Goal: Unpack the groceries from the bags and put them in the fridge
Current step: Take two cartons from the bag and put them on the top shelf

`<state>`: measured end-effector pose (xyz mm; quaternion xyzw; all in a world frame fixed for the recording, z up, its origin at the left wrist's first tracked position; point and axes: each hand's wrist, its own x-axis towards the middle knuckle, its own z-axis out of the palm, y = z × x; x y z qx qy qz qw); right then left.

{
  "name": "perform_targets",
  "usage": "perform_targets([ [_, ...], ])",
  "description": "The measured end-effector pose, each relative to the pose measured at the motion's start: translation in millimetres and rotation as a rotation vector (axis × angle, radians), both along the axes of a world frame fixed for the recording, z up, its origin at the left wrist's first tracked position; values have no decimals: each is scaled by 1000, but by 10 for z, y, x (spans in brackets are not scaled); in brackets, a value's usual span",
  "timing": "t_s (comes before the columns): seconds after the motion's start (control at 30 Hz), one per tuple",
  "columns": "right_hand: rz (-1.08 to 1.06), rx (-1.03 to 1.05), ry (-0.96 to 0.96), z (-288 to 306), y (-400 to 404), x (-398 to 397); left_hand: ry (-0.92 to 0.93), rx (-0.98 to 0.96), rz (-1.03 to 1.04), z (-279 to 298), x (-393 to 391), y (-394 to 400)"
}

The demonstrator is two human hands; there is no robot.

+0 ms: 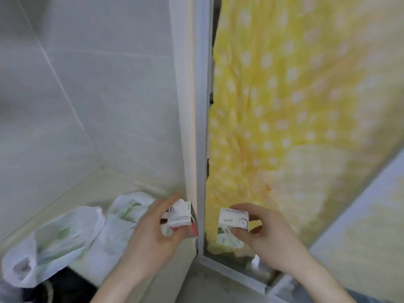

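Note:
My left hand (150, 235) grips a small white carton with red print (180, 215), thumb and fingers curled round it. My right hand (262, 235) pinches a small white carton with green print (232, 218) between thumb and fingers. Both cartons are held low in front of a tall white panel with a grey gasket edge (202, 127), likely the fridge door seen edge-on. Two white plastic grocery bags with green print (63, 239) lie crumpled on the floor at the lower left. The view is blurred.
A yellow cloth with white dots (295, 106) hangs right of the grey edge. Pale tiled wall (76, 84) fills the left. A grey frame (229, 272) runs along the bottom. Something dark (65, 287) lies beneath the bags.

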<state>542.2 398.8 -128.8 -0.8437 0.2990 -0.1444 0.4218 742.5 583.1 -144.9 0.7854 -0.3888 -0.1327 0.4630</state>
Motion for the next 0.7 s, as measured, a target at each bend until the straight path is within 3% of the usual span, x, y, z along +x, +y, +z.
perform_targets([
  [0.33, -417, -12, -63, 100, -895, -1869, 64, -5, -426, 172, -1352, -1715],
  [0.7, -1163, -110, -55, 276, -679, -3587, 53, -3, -1137, 350, -3097, -3452],
])
